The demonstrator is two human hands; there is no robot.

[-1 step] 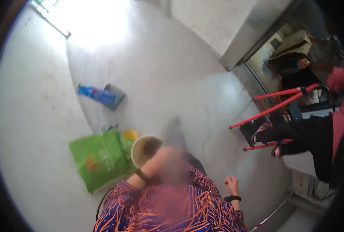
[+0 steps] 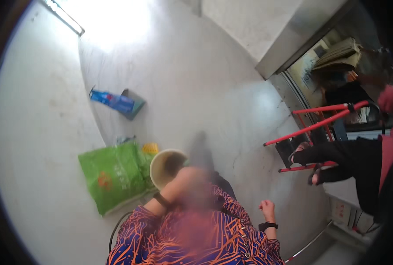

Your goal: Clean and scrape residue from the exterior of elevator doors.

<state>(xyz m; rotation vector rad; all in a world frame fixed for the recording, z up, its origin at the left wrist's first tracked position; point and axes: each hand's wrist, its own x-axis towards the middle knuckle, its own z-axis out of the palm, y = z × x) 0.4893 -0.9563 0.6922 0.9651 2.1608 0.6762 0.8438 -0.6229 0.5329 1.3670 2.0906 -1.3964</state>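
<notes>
My left hand (image 2: 188, 178) reaches across in front of my body to the rim of a cream bucket (image 2: 157, 173). A blurred patch covers its fingers, so what they hold, if anything, is hidden. A dark band is round that wrist. The bucket's mouth shows a dark, shadowed inside. Off to the right, my right hand (image 2: 267, 210) is raised beside my body with its fingers curled in and nothing visible in them. It wears a black wristband. A full green bag (image 2: 117, 176) lies on the floor against the bucket's left side, with a small yellow packet (image 2: 150, 148) behind it.
Farther ahead a blue packet (image 2: 112, 100) lies by a grey-green dustpan-like piece (image 2: 137, 105). At right, a red-framed folding step ladder (image 2: 311, 126) stands by a doorway, next to a person in dark trousers (image 2: 359, 152). Folded cardboard (image 2: 337, 57) is beyond.
The whole view has shifted slightly. Both my hands keep nearly the same positions, left at the bucket and right beside my body.
</notes>
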